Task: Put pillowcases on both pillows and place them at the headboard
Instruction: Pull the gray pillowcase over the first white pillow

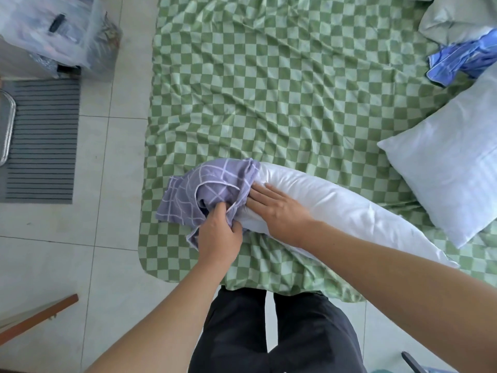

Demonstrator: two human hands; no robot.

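One end of the white pillow (pixel 336 208) sits inside the purple pillowcase (pixel 204 189); left hand (pixel 219 232) pinches its hem, right hand (pixel 279 208) presses flat, fingers spread, just beside the opening.

Under the flat right hand (pixel 279 211) the white pillow (pixel 349 211) is smooth cloth with a slight sheen; the purple checked pillowcase (pixel 204 184), bunched in the left hand (pixel 219 232), looks soft, matt cotton. Beyond the fingertips lies a creased, matt green checked sheet (pixel 269 90), beside glossy floor tiles (pixel 113 170).

Purple grid-checked pillowcase (pixel 207 189), white pillow (pixel 336 208), green checkered sheet (pixel 269 90)
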